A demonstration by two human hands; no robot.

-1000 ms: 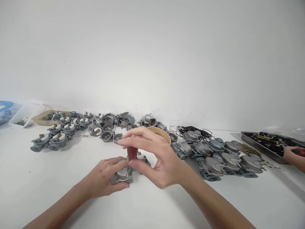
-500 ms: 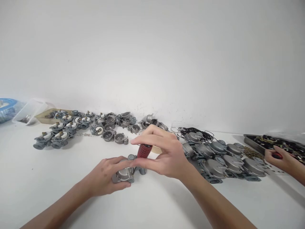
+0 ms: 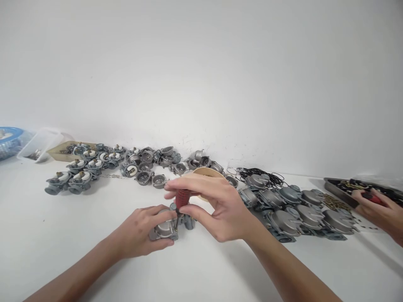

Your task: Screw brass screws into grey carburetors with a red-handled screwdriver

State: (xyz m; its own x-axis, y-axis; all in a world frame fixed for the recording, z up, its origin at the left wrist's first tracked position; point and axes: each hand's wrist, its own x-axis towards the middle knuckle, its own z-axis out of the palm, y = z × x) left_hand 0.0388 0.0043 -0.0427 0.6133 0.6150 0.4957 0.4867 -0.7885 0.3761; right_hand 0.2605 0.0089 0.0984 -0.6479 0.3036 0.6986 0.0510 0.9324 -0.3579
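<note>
A grey metal carburetor [image 3: 166, 229] lies on the white table, bowl side up. My left hand [image 3: 143, 230] is closed around its left side, thumb and fingers on the casting. In my right hand [image 3: 214, 203] is a screwdriver [image 3: 182, 199] with a red handle, gripped between thumb and fingers. Its shaft points down to the right edge of the carburetor's bowl, and the tip meets a spot by a small brass-coloured part. Behind my right hand a round tan tray [image 3: 209, 171] is partly hidden.
Carburetors with white floats [image 3: 80, 178] stand at left, loose float bowls [image 3: 144, 178] behind. Closed carburetors [image 3: 285, 222] are grouped at right, near black rubber rings [image 3: 256, 174] and brass screws [image 3: 336, 203]. Another person's hand [image 3: 374, 207] holds a red-handled tool beside a dark tray [image 3: 336, 186].
My right hand has shifted slightly left and its grip on the screwdriver has turned, uncovering more of the tan tray. The other person's hand has come further into view.
</note>
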